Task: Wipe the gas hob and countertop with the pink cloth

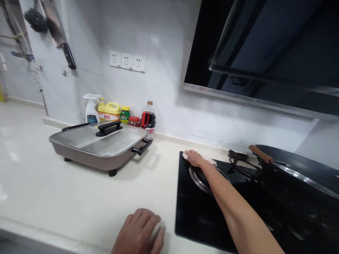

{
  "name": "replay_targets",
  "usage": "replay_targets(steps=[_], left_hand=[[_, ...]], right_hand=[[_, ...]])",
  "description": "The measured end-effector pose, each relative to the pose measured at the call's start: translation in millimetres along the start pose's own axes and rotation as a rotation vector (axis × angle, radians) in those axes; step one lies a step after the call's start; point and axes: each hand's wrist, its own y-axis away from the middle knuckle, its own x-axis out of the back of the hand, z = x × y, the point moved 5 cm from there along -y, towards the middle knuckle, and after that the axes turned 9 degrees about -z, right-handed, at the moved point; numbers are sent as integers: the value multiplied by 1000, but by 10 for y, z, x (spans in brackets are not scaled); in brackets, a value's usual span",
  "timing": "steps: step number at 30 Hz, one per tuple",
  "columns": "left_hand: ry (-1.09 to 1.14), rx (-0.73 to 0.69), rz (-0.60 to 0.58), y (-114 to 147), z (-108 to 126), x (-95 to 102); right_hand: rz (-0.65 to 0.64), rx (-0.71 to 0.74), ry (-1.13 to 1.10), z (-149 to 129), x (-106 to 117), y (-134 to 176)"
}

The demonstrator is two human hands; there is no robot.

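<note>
My right hand (195, 157) reaches to the back left corner of the black glass gas stove (189, 211). Its fingers curl over a pale, striped cloth (212, 162) pressed against the stove top, beside a round metal burner ring (197, 180). My left hand (139, 233) is low over the pale counter, left of the stove. Its thumb and fingers close round a small greyish, rounded thing (156, 229), mostly hidden and too blurred to name.
An electric pan (90, 162) with a glass lid stands on the counter (66, 197). Behind it are a spray bottle (91, 109), a yellow jug (109, 109) and a sauce bottle (148, 118). A large wok (304, 165) covers the stove's right side, under a dark range hood (265, 46).
</note>
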Motion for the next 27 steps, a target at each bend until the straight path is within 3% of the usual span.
replay_targets(steps=[6,11,19,24,27], left_hand=[[-26,103,82,60,-22,-1],[-2,214,112,104,-96,-7],[123,386,11,83,-175,24],[170,432,-47,49,-155,51],[216,490,-41,45,-218,44]], right_hand=[[40,291,-35,-645,-7,481],[64,453,-60,-1045,-65,1173],[197,533,-176,-1471,-327,2395],[326,464,-220,-1760,-574,2828],[394,458,-323,-1915,-588,2957]])
